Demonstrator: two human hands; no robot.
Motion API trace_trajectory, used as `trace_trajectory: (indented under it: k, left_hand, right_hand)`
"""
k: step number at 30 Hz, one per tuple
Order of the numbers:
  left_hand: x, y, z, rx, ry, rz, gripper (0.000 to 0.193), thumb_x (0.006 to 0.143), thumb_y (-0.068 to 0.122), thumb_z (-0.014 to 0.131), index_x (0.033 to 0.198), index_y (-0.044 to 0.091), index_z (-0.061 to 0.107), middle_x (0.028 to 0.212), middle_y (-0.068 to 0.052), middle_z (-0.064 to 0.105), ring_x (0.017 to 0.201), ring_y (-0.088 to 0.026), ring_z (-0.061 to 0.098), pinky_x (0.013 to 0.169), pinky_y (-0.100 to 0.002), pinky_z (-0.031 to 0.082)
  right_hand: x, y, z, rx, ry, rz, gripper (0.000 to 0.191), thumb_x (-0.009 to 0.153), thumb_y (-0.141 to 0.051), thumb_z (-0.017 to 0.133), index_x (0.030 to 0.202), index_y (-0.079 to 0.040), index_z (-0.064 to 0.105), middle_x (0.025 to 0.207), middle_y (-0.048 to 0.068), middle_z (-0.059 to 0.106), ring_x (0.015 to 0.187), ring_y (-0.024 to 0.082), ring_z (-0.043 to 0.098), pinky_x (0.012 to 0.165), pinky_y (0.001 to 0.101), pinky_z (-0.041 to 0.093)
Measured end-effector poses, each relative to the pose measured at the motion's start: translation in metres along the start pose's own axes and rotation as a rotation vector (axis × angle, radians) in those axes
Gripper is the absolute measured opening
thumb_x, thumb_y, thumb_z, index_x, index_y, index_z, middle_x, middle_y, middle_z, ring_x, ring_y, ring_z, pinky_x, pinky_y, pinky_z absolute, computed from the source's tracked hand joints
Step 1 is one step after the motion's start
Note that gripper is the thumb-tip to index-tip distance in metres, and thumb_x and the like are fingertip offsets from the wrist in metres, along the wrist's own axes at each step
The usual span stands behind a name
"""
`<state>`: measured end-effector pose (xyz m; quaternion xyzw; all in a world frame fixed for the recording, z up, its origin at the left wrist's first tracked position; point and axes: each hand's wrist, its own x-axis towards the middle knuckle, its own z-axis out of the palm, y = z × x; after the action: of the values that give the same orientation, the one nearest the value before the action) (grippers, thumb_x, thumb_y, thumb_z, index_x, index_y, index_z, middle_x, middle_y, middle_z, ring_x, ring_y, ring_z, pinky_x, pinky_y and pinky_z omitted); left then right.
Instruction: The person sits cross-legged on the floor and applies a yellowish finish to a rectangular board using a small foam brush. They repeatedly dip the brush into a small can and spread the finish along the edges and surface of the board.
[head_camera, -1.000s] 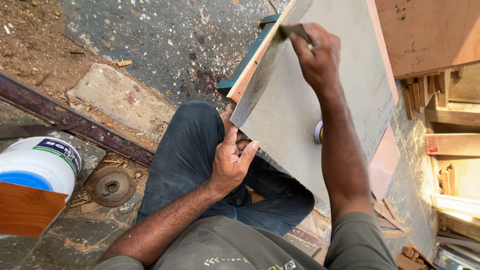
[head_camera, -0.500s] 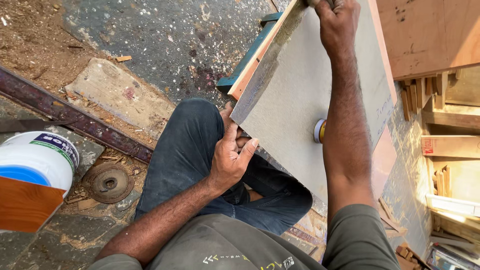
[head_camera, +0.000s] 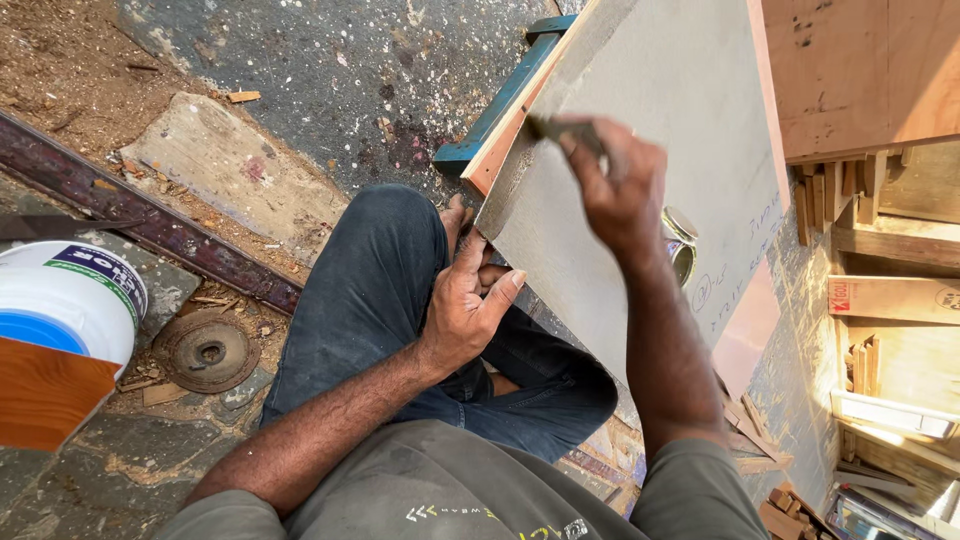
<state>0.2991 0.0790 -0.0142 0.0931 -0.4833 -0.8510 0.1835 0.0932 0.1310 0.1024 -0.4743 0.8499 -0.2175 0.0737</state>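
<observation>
A large grey board (head_camera: 690, 110) leans across my lap, its near corner by my knee. My left hand (head_camera: 468, 300) braces that lower corner with the thumb against the edge and the fingers spread. My right hand (head_camera: 620, 185) is blurred and grips a small dark tool (head_camera: 560, 130) pressed against the board's left edge. Orange-edged boards (head_camera: 500, 150) lie stacked under the grey one. A small round tin (head_camera: 682, 245) shows just behind my right wrist.
A white plastic tub (head_camera: 70, 300) stands at the left beside an orange wood piece (head_camera: 40, 395). A rusty disc (head_camera: 205, 352) and a dark metal bar (head_camera: 150, 225) lie on the stone floor. Wood offcuts and planks (head_camera: 890, 290) are stacked at the right.
My right hand, which had gone up to the board's top edge, has come back down along the left edge with the tool. My left hand has stayed on the corner.
</observation>
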Motion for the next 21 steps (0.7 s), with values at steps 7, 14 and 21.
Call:
trace_trajectory:
  k: [7, 14, 21]
  left_hand:
    - [-0.002, 0.010, 0.002, -0.036, 0.020, -0.041, 0.073, 0.101, 0.009, 0.059, 0.160, -0.003, 0.017, 0.158, -0.032, 0.031, 0.115, -0.023, 0.070, 0.101, -0.035, 0.058]
    - [-0.003, 0.006, -0.001, -0.068, 0.026, -0.166, 0.087, 0.102, 0.011, 0.057, 0.163, 0.000, -0.004, 0.114, -0.017, 0.070, 0.100, -0.015, 0.073, 0.093, -0.031, 0.059]
    - [-0.008, 0.003, -0.002, -0.075, 0.004, -0.065, 0.082, 0.104, 0.009, 0.059, 0.165, 0.000, 0.004, 0.123, -0.018, 0.068, 0.109, -0.017, 0.072, 0.103, -0.033, 0.056]
  right_hand:
    - [0.012, -0.011, -0.005, 0.095, 0.168, 0.160, 0.028, 0.102, 0.003, 0.063, 0.127, -0.003, 0.073, 0.106, 0.013, 0.077, 0.085, 0.018, 0.070, 0.075, 0.0305, 0.057]
    - [-0.031, -0.070, 0.020, -0.197, 0.049, -0.130, 0.032, 0.090, 0.003, 0.069, 0.122, -0.003, 0.072, 0.112, 0.015, 0.074, 0.096, 0.024, 0.072, 0.088, 0.0356, 0.058]
    - [0.017, 0.007, -0.006, 0.005, 0.215, 0.086, 0.020, 0.104, 0.000, 0.065, 0.122, 0.001, 0.073, 0.110, 0.013, 0.077, 0.094, 0.020, 0.072, 0.083, 0.0306, 0.056]
